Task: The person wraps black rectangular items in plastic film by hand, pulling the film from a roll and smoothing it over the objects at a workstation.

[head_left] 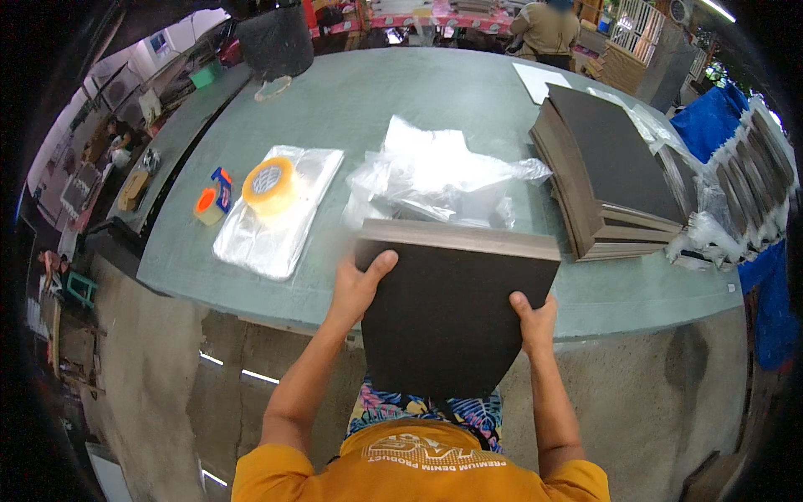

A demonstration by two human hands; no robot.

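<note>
Between my two hands is a thick stack of black boards (pixel 452 318) with grey-brown edges, tilted up in front of me at the table's near edge. My left hand (pixel 361 289) grips its left side, thumb on the black face. On the opposite side my right hand (pixel 535 318) holds it the same way; the other fingers of both hands are mostly hidden behind. Just beyond the stack lies crumpled clear plastic (pixel 443 176). A taller pile of similar black boards (pixel 611 151) sits to the right.
The grey-green table (pixel 351 92) spreads ahead. At left, a tape roll (pixel 269 186) rests on flat plastic bags (pixel 276 243), beside a tape dispenser (pixel 216 197). Plastic-wrapped bundles (pixel 753 176) stand far right. A dark bin (pixel 274 46) and a person (pixel 545 32) are at the far side.
</note>
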